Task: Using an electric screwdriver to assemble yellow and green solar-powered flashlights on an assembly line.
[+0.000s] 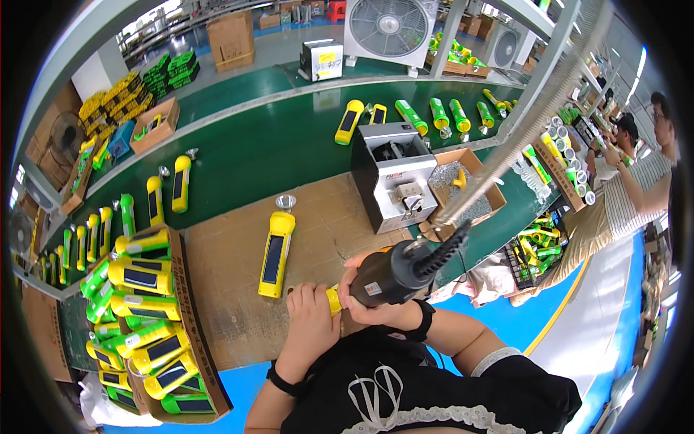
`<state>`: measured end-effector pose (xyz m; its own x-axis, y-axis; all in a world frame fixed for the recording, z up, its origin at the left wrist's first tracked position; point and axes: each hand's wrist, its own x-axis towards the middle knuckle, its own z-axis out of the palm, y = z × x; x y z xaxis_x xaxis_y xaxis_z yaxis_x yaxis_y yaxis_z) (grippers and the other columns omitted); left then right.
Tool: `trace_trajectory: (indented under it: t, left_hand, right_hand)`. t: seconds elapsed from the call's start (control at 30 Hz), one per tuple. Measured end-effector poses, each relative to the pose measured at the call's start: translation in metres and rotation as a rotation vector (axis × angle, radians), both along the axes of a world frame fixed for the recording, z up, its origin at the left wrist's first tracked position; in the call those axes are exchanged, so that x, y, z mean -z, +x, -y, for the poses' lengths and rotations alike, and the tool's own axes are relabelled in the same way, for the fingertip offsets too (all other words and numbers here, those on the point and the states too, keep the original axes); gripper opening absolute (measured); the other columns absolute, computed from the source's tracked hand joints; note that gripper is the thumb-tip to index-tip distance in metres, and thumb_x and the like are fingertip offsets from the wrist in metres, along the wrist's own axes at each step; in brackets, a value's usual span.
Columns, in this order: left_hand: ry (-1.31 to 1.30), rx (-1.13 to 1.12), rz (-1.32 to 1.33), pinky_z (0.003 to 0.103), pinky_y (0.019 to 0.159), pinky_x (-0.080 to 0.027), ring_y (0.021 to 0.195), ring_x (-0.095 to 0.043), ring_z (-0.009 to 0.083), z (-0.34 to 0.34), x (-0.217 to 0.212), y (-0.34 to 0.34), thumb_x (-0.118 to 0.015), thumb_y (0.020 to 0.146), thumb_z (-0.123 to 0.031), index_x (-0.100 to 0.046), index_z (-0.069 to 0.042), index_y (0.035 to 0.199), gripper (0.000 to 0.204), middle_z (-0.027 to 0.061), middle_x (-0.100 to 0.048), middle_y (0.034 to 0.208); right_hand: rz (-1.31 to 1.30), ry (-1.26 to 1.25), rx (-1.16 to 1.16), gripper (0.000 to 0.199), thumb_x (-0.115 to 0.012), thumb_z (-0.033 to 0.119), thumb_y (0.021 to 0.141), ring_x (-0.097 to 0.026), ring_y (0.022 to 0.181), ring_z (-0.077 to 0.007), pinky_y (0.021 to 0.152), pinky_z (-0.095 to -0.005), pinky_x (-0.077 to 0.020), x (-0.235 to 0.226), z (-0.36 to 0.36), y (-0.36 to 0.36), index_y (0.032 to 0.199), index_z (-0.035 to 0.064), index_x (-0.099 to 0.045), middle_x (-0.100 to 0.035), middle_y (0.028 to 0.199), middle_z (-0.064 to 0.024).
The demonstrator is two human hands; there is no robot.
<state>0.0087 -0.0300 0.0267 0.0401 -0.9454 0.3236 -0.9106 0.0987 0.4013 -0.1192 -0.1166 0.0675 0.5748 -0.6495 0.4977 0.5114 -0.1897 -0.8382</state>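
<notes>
My right hand (370, 307) is wrapped round a black electric screwdriver (394, 278), its coiled cord rising to the upper right. Close beside it, my left hand (312, 315) is closed on a yellow flashlight (334, 299), mostly hidden by my fingers and the tool. The screwdriver's tip cannot be seen. On the cardboard sheet (224, 304) to the left lies another yellow flashlight (275, 254) with a dark solar panel, and a silver reflector (285, 202) at its head end.
A carton (199, 325) heaped with yellow and green flashlights stands at the left. Ahead sit a metal screw-feeder box (390, 177) and a carton of small silvery parts (470, 189). More flashlights line the green conveyor (253, 152). Another person (654, 166) is at the right.
</notes>
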Motion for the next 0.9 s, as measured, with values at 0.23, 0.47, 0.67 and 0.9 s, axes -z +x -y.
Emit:
trace_trajectory:
  t: [0.23,0.47,0.67,0.9]
  left_hand:
    - [0.089,-0.152,0.228,0.045,0.082,-0.034,0.092,-0.045,0.0349,0.0,-0.004,-0.016,-0.066,0.07,-0.028,-0.052,0.004,0.093,0.042,0.0186,-0.048,0.092]
    - [0.088,-0.449,0.576,0.041,0.077,-0.037,0.085,-0.05,0.0295,0.088,0.006,0.002,-0.067,0.07,-0.049,-0.058,-0.002,0.085,0.051,0.0137,-0.054,0.085]
    - [-0.017,-0.581,0.231,0.04,0.08,-0.043,0.096,-0.054,0.0306,0.21,-0.007,0.028,-0.057,0.077,-0.06,-0.051,0.005,0.114,0.075,0.0184,-0.057,0.102]
    - [0.556,-0.471,0.289,0.047,0.079,-0.046,0.096,-0.056,0.038,0.113,-0.028,0.065,-0.062,0.081,-0.036,-0.035,-0.014,0.136,0.066,0.0234,-0.055,0.106]
  right_hand:
    - [0.213,-0.072,0.086,0.059,-0.064,-0.003,0.074,-0.056,0.069,-0.0094,0.066,-0.0245,-0.0443,-0.038,0.007,-0.035,0.125,0.001,-0.034,-0.057,0.076,-0.0045]
    - [0.107,-0.054,0.309,0.064,-0.065,0.011,0.079,-0.055,0.06,-0.0198,0.06,-0.0337,-0.0488,-0.047,0.024,-0.086,0.126,-0.0007,-0.024,-0.052,0.072,-0.0099]
    - [0.15,-0.001,0.515,0.063,-0.067,0.013,0.079,-0.053,0.058,-0.0175,0.059,-0.0316,-0.0473,-0.034,0.027,-0.089,0.126,0.0002,-0.027,-0.051,0.073,-0.0082]
    - [0.239,-0.098,0.644,0.063,-0.065,0.015,0.081,-0.051,0.059,-0.0168,0.059,-0.0319,-0.0464,-0.025,0.069,-0.092,0.128,0.0006,-0.026,-0.049,0.075,-0.0073]
